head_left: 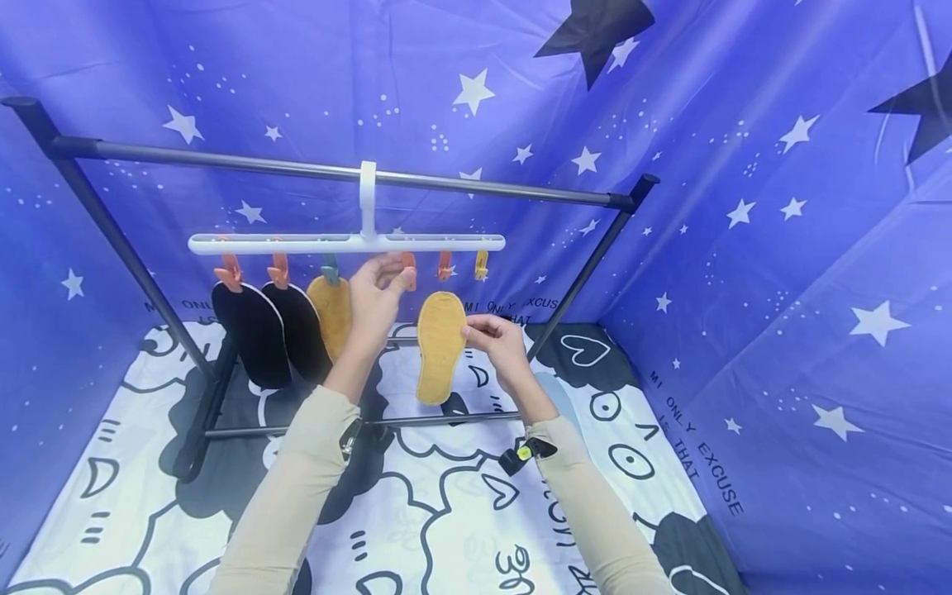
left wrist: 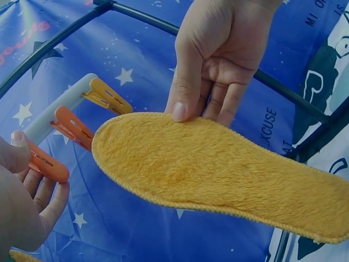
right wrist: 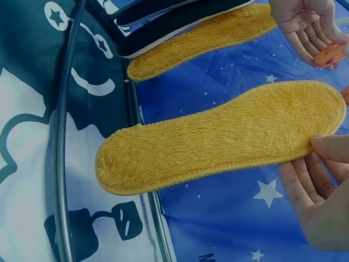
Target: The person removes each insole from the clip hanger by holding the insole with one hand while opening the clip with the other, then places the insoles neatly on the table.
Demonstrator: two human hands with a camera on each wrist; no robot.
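A fuzzy yellow insole (head_left: 440,347) hangs upright from my right hand (head_left: 500,343), which pinches its edge between thumb and fingers near the wide end. My left hand (head_left: 374,299) grips an orange clothespin (left wrist: 49,164) that hangs from the white hanger (head_left: 297,243). The held insole's top end is just below and right of that clothespin. To the left, two black insoles (head_left: 251,335) and another yellow insole (head_left: 331,310) hang from orange clips (head_left: 230,274) and a green clip (head_left: 330,269). Right of my left hand, an orange clip (head_left: 445,266) and a yellow clip (head_left: 481,265) hold nothing.
The hanger hooks over the top bar (head_left: 491,185) of a black metal rack, whose legs and low bars (head_left: 446,420) stand on a black-and-white patterned cloth (head_left: 416,529). A pale blue flat object (head_left: 559,397) lies behind my right wrist. Blue starry fabric (head_left: 744,289) encloses the back and sides.
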